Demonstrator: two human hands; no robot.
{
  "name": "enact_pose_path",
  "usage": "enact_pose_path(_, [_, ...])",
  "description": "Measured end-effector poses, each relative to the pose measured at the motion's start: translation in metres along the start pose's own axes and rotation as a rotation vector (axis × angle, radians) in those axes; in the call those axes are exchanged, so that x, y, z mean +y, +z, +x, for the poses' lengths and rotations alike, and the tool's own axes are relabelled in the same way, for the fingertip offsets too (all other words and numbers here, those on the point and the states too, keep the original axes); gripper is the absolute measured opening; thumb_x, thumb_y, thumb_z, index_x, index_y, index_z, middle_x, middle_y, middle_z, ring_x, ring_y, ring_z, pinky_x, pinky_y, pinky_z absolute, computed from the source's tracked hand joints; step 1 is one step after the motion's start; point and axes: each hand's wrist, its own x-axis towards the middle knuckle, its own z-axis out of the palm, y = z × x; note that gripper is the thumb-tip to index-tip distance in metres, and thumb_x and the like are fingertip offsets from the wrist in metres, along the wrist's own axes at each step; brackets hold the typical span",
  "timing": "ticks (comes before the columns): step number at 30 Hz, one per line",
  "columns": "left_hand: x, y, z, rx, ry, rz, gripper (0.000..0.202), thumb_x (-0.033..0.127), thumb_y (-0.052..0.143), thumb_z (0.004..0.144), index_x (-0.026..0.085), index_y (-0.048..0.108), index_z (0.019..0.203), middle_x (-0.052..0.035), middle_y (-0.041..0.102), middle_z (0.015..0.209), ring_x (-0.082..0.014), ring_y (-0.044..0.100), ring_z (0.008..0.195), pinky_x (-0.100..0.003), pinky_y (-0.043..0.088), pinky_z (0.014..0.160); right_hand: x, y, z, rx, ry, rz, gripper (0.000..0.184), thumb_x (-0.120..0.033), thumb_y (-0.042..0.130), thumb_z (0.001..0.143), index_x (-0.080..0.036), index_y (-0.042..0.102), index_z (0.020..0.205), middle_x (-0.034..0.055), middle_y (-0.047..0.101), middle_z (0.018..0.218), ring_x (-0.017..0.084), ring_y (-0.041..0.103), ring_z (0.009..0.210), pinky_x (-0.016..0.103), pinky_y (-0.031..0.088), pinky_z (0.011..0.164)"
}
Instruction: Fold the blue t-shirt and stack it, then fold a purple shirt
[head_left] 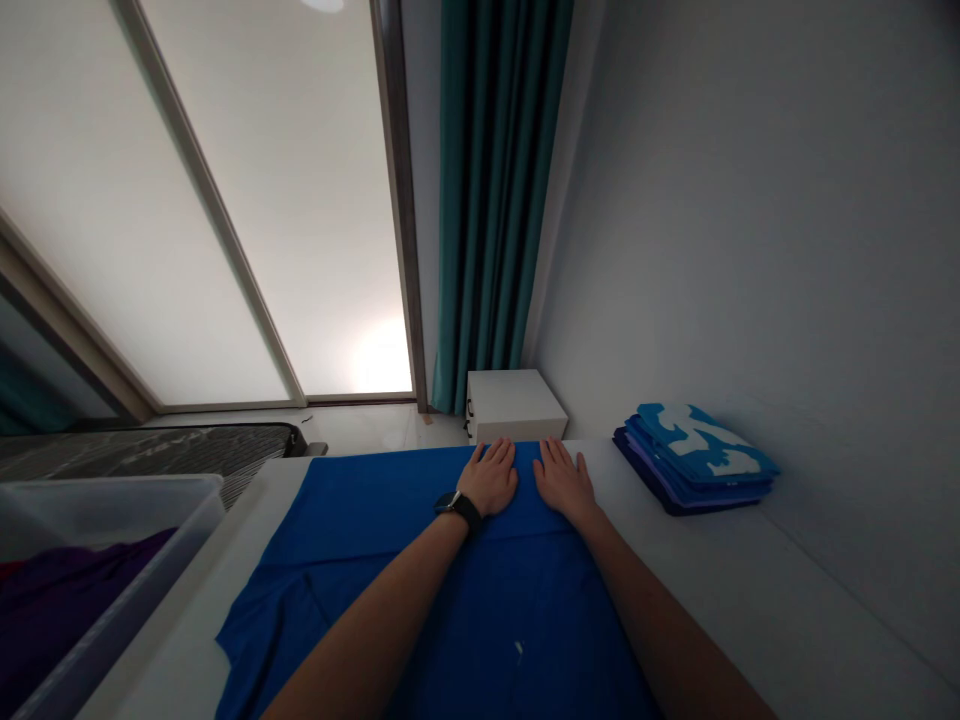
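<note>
A blue T-shirt lies spread over the white table, with a sleeve at the left and a small white mark low on its front. My left hand, a black watch on its wrist, rests flat on the shirt near the table's far edge. Beside it, a small gap apart, my right hand presses flat on the same far part of the cloth. Both hands have their fingers stretched out and hold nothing. My forearms cover some of the shirt's middle.
On the table's right stands a stack of folded clothes, blue and white on top. At the left is a clear plastic bin with purple and red cloth inside. A white cabinet stands beyond the white table, by a teal curtain.
</note>
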Motion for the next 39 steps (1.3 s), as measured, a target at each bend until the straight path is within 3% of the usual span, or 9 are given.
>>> enact_pose_path(5, [0.0, 0.0, 0.0, -0.002, -0.008, 0.017, 0.058, 0.038, 0.024, 0.097, 0.013, 0.033, 0.148, -0.0089, 0.032, 0.155, -0.0219, 0.025, 0.144, -0.046, 0.018, 0.119, 0.024, -0.007, 0.006, -0.018, 0.152, 0.009, 0.063, -0.035, 0.015, 0.096, -0.007, 0.022, 0.152, 0.0124, 0.02, 0.159, 0.025, 0.015, 0.146, 0.054, 0.01, 0.115])
enact_pose_path(7, [0.001, -0.001, 0.0, -0.003, -0.002, 0.019, 0.058, 0.038, 0.024, 0.097, 0.013, 0.034, 0.148, -0.0092, 0.032, 0.155, -0.0222, 0.025, 0.144, -0.046, 0.019, 0.119, 0.026, -0.007, 0.006, 0.037, 0.098, -0.006, 0.062, -0.032, 0.017, 0.096, -0.006, 0.021, 0.152, 0.0128, 0.019, 0.159, 0.024, 0.013, 0.146, 0.052, 0.009, 0.116])
enact_pose_path(11, [0.002, -0.001, 0.0, 0.01, -0.006, 0.029, 0.056, 0.035, 0.027, 0.096, 0.012, 0.035, 0.147, -0.0098, 0.034, 0.154, -0.0218, 0.027, 0.144, -0.045, 0.018, 0.119, 0.013, -0.001, 0.005, 0.094, -0.141, -0.023, 0.06, -0.032, 0.02, 0.096, -0.01, 0.023, 0.152, 0.0087, 0.021, 0.159, 0.02, 0.015, 0.146, 0.045, 0.005, 0.118])
enact_pose_path(20, [0.001, -0.001, -0.001, 0.003, -0.02, -0.003, 0.057, 0.039, 0.025, 0.098, 0.013, 0.034, 0.148, -0.0099, 0.034, 0.154, -0.0204, 0.026, 0.144, -0.044, 0.018, 0.119, 0.006, 0.008, 0.006, 0.021, -0.061, -0.006, 0.063, -0.041, 0.015, 0.097, -0.013, 0.02, 0.153, 0.0063, 0.017, 0.16, 0.019, 0.012, 0.147, 0.048, 0.005, 0.117])
enact_pose_path(23, [-0.008, -0.004, -0.011, -0.013, -0.04, -0.017, 0.06, 0.045, 0.022, 0.099, 0.013, 0.034, 0.148, -0.0096, 0.032, 0.155, -0.021, 0.024, 0.145, -0.045, 0.016, 0.119, 0.006, 0.006, 0.005, 0.003, -0.054, -0.007, 0.063, -0.041, 0.015, 0.097, -0.013, 0.019, 0.153, 0.0061, 0.017, 0.16, 0.019, 0.011, 0.147, 0.05, 0.005, 0.117])
enact_pose_path(28, [-0.054, -0.022, -0.052, -0.049, -0.116, -0.014, 0.064, 0.052, 0.015, 0.099, 0.016, 0.031, 0.15, -0.0081, 0.028, 0.157, -0.0215, 0.019, 0.146, -0.047, 0.013, 0.12, 0.007, 0.009, 0.006, -0.001, -0.053, -0.005, 0.063, -0.042, 0.014, 0.097, -0.013, 0.019, 0.153, 0.0052, 0.017, 0.16, 0.019, 0.011, 0.147, 0.05, 0.007, 0.118])
enact_pose_path(35, [-0.146, -0.057, -0.13, -0.078, -0.405, 0.077, 0.061, 0.049, 0.017, 0.099, 0.018, 0.029, 0.15, -0.0078, 0.024, 0.158, -0.0217, 0.017, 0.147, -0.047, 0.011, 0.119, 0.011, 0.017, 0.011, 0.001, -0.061, -0.017, 0.063, -0.042, 0.014, 0.097, -0.014, 0.02, 0.153, 0.0057, 0.018, 0.16, 0.02, 0.011, 0.147, 0.051, 0.008, 0.118])
enact_pose_path(39, [-0.185, -0.066, -0.159, -0.048, -0.57, 0.069, 0.056, 0.042, 0.024, 0.099, 0.017, 0.033, 0.148, -0.011, 0.027, 0.157, -0.0229, 0.019, 0.147, -0.05, 0.01, 0.118, 0.01, 0.015, 0.01, -0.017, -0.048, -0.026, 0.064, -0.042, 0.015, 0.097, -0.013, 0.02, 0.153, 0.006, 0.017, 0.16, 0.02, 0.01, 0.147, 0.051, 0.009, 0.118])
